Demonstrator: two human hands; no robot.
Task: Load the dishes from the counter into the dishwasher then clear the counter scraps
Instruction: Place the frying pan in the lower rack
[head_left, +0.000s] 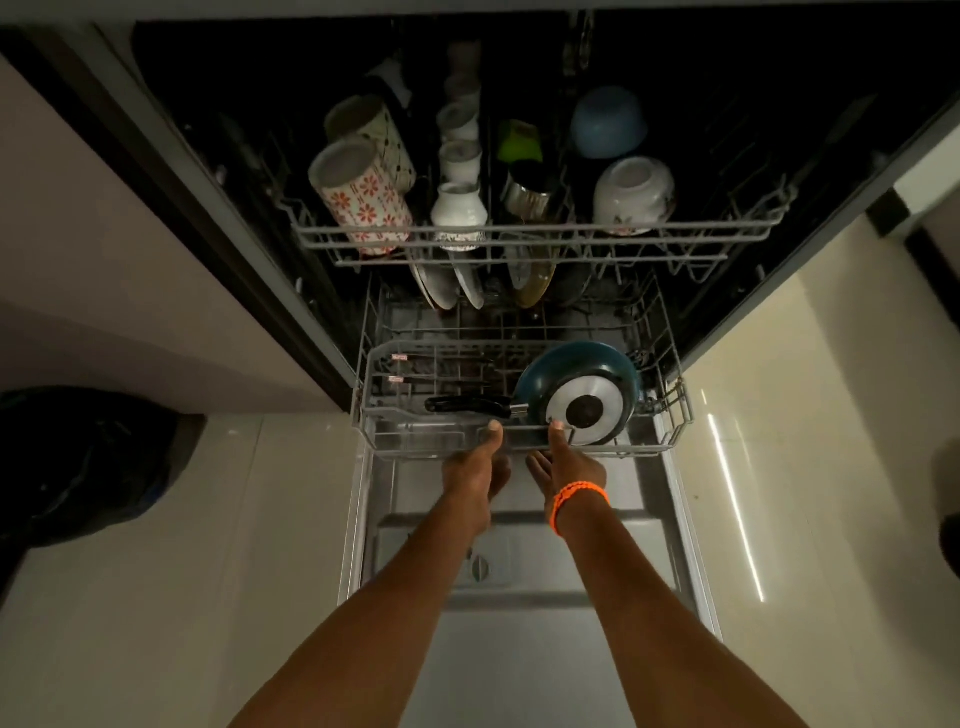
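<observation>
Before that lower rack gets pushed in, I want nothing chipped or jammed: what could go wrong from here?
1. The frying pan leans at the lower rack's front; a jolt might tip it.
2. Its black handle lies sideways across the rack and could shift against the wires.
3. Both hands, left hand and right hand, have their thumbs on the front rail; fingers could get pinched.

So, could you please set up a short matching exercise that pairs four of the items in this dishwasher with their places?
Things:
1. pan
2. blue bowl
3. flowered mug
4. plates

Places:
A. upper rack, left front
B. lower rack, front right, by the hands
C. lower rack, back, standing on edge
D. upper rack, right rear, upside down

Pairs: 1-B, 2-D, 3-A, 4-C
</observation>
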